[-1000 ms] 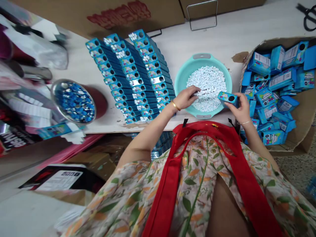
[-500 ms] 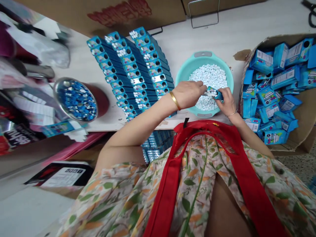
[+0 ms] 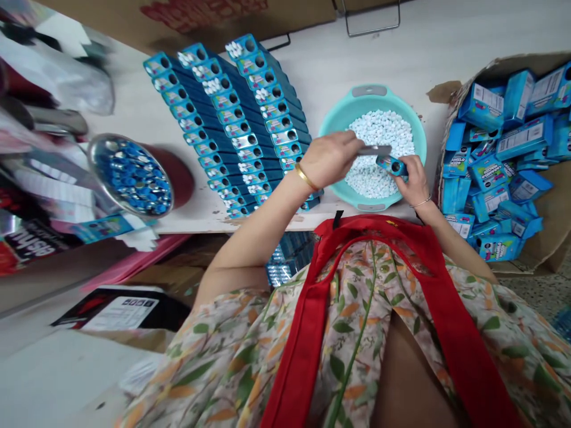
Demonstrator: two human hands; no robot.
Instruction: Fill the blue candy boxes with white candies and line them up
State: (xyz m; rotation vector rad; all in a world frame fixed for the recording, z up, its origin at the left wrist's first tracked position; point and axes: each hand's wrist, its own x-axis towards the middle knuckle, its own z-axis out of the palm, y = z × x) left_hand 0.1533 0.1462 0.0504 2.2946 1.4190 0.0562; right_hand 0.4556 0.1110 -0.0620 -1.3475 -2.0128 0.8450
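My left hand (image 3: 332, 156), a gold bangle on its wrist, is closed on the handle of a small metal scoop (image 3: 375, 150). The scoop hangs over a turquoise basin (image 3: 328, 122), close to a small blue candy box (image 3: 392, 166). Fingers of my right hand (image 3: 416, 183) are wrapped round that box above the basin's right side. A dark round hole shows in the box's face. Small white candies (image 3: 381, 128) lie heaped in the basin. I cannot tell whether the scoop has candies in it.
Three rows of standing blue boxes (image 3: 241, 113), several with white candies on top, are left of the basin. Farther left stands a metal pot (image 3: 91, 172) of blue foil-wrapped pieces. A carton (image 3: 553, 223) of loose blue boxes is at the right; large cardboard boxes (image 3: 294, 18) line the back.
My left hand moved the scoop from the candies to the box, where white candies showed on its face, then drew back slightly. My right hand brought the box leftward over the basin.
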